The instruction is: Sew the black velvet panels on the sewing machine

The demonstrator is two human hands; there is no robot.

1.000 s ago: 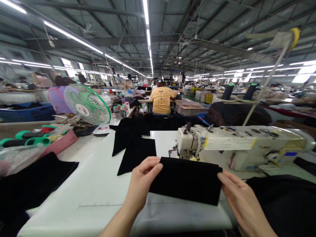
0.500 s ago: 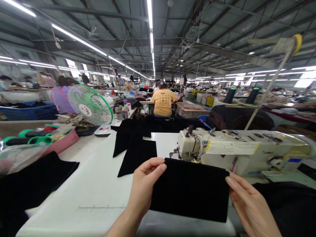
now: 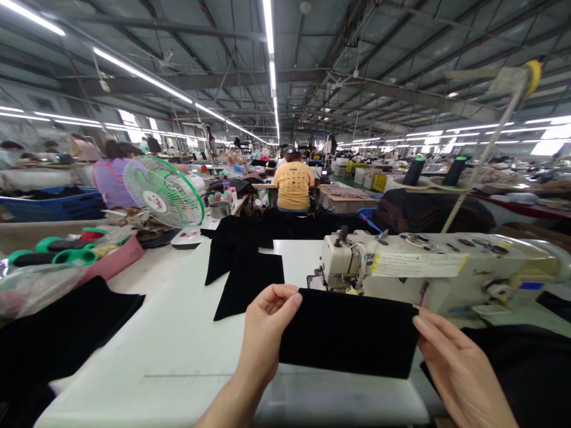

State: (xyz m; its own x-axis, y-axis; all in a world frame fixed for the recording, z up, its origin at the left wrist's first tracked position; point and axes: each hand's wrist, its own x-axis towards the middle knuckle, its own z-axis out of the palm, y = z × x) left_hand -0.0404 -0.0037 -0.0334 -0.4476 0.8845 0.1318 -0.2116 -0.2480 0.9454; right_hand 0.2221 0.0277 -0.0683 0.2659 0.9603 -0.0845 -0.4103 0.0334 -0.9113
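Note:
A black fabric piece [image 3: 348,336] hangs between my two hands, its top edge stretched nearly level. My left hand [image 3: 270,327] pinches the upper left corner between thumb and fingers. At the upper right corner, my right hand [image 3: 450,351] grips the cloth the same way. Just behind the fabric stands a white sewing machine [image 3: 414,261]; its needle area is partly hidden by the cloth's top edge. More black fabric pieces [image 3: 252,279] lie on the white table [image 3: 147,339], left of the machine head.
A green-rimmed fan [image 3: 163,193] stands at the back left, near thread spools [image 3: 74,257] and dark cloth [image 3: 57,327]. Black cloth [image 3: 521,368] lies at the right. Thread cones [image 3: 414,172] stand behind the machine. A co-worker in yellow [image 3: 293,181] sits ahead, facing away.
The held fabric's lower edge has risen and the piece looks shorter in height. Both hands have shifted slightly to the right, still gripping its corners.

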